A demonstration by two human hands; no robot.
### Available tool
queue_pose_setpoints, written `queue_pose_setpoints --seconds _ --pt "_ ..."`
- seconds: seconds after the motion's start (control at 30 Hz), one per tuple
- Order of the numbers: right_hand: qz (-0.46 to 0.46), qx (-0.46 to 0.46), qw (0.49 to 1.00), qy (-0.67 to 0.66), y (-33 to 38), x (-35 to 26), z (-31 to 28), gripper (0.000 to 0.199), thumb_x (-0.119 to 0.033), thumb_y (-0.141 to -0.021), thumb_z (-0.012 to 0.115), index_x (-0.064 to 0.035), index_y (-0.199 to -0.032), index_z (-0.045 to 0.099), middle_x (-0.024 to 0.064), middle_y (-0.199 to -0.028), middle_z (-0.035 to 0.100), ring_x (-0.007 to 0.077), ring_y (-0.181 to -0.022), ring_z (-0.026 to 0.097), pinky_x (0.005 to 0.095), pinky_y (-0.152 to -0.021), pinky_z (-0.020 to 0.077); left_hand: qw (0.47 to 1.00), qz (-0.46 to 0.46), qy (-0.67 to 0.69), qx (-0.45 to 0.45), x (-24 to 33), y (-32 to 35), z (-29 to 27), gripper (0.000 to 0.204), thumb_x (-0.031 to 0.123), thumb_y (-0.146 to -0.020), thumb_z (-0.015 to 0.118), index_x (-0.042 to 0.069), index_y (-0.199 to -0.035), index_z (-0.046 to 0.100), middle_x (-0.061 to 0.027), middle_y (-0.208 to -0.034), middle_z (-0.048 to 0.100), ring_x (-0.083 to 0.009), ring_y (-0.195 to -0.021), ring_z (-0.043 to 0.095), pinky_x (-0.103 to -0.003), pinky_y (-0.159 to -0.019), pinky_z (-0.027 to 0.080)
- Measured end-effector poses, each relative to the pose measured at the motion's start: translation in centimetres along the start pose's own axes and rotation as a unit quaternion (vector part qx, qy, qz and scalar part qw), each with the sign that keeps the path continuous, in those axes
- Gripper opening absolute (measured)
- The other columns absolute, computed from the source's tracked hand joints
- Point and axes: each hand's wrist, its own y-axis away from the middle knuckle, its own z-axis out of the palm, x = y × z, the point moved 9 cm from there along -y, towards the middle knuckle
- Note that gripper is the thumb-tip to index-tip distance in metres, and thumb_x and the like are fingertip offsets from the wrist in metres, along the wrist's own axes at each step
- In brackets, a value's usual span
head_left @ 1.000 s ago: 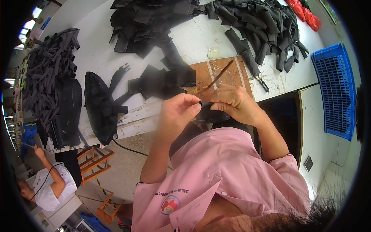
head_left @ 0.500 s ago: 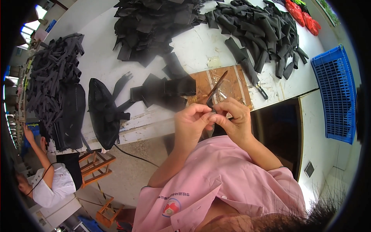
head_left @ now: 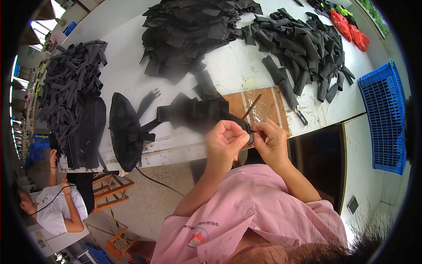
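In front of my chest, both hands are at a small black fabric piece (head_left: 237, 121). My left hand (head_left: 223, 140) pinches with thumb and forefinger close to its edge. My right hand (head_left: 271, 143) is shut on the other side of the bunched fabric, its thumb and fingertips pressed together. A thin brown stick (head_left: 252, 108) points up and away from the fabric; its lower end is hidden behind the piece. Beneath lies a brown board (head_left: 277, 103) with clear tape over it. Flat black fabric pieces (head_left: 193, 110) overlap left of the board.
A large heap of black pieces (head_left: 189, 39) and a pile of rolled black pieces (head_left: 303, 48) lie farther back. Black strips (head_left: 70, 83) and an oval black-covered object (head_left: 125, 132) are left. A black-handled tool (head_left: 301, 116), blue crate (head_left: 384, 116) and co-worker (head_left: 61, 207) flank me.
My hands have parted slightly and shifted a little right and down. More of the black piece shows beside the left fingers. The whole view has shifted slightly; the co-worker's arms have moved.
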Motion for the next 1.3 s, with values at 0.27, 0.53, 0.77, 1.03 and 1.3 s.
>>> queue_pose_setpoints --seconds 0.27,0.53,0.77,1.03,1.3 --pt "0.341 -0.127 0.776 -0.516 1.7 4.5 3.5 0.006 -0.008 -0.079 0.060 -0.0030 -0.076 0.058 -0.0006 -0.069 0.053 0.0076 -0.056 0.045 0.0208 -0.049 0.0372 0.997 -0.005 -0.071 -0.037 -1.1 -0.7 1.0 0.019 -0.008 -0.071 0.054 0.000 -0.087 0.051 -0.0012 -0.071 0.053 -0.0017 -0.059 0.046 -0.014 -0.050 0.035" --pt "0.230 -0.113 0.860 -0.442 0.7 4.0 3.5 0.017 -0.020 -0.085 0.055 -0.0056 -0.075 0.056 -0.0032 -0.068 0.050 0.0046 -0.059 0.043 0.0183 -0.054 0.0360 0.994 0.079 -0.067 0.046 -0.2 -0.8 0.0 0.014 -0.010 -0.076 0.048 0.000 -0.086 0.051 -0.0064 -0.076 0.059 -0.0018 -0.052 0.047 -0.016 -0.041 0.035" --pt "0.161 -0.127 0.906 -0.371 0.7 2.9 2.8 0.020 -0.021 -0.085 0.055 -0.0031 -0.076 0.053 -0.0020 -0.067 0.049 0.0050 -0.061 0.044 0.0198 -0.054 0.0367 1.000 0.005 -0.015 0.011 -0.1 0.1 -0.3 0.023 -0.009 -0.076 0.050 0.000 -0.097 0.046 -0.0122 -0.084 0.061 -0.0023 -0.047 0.045 -0.014 -0.036 0.031" --pt "-0.028 0.145 0.932 0.330 0.2 7.1 -8.9 0.020 -0.012 -0.072 0.063 -0.0017 -0.087 0.055 0.0117 -0.079 0.052 0.0269 -0.075 0.050 0.0334 -0.062 0.0429 0.960 0.159 -0.231 -0.014 1.3 1.9 -0.7 0.016 -0.005 -0.079 0.054 -0.002 -0.094 0.052 -0.0069 -0.084 0.061 -0.0017 -0.054 0.048 -0.013 -0.041 0.035" --pt "-0.020 0.036 0.831 0.555 1.1 16.9 -9.6 0.016 -0.005 -0.073 0.051 -0.0012 -0.089 0.053 0.0125 -0.083 0.050 0.0274 -0.084 0.048 0.0319 -0.070 0.0418 0.933 0.169 -0.310 -0.065 0.4 3.1 -1.6 0.014 -0.006 -0.078 0.053 0.000 -0.090 0.058 -0.0077 -0.084 0.062 -0.0031 -0.054 0.049 -0.015 -0.044 0.039"
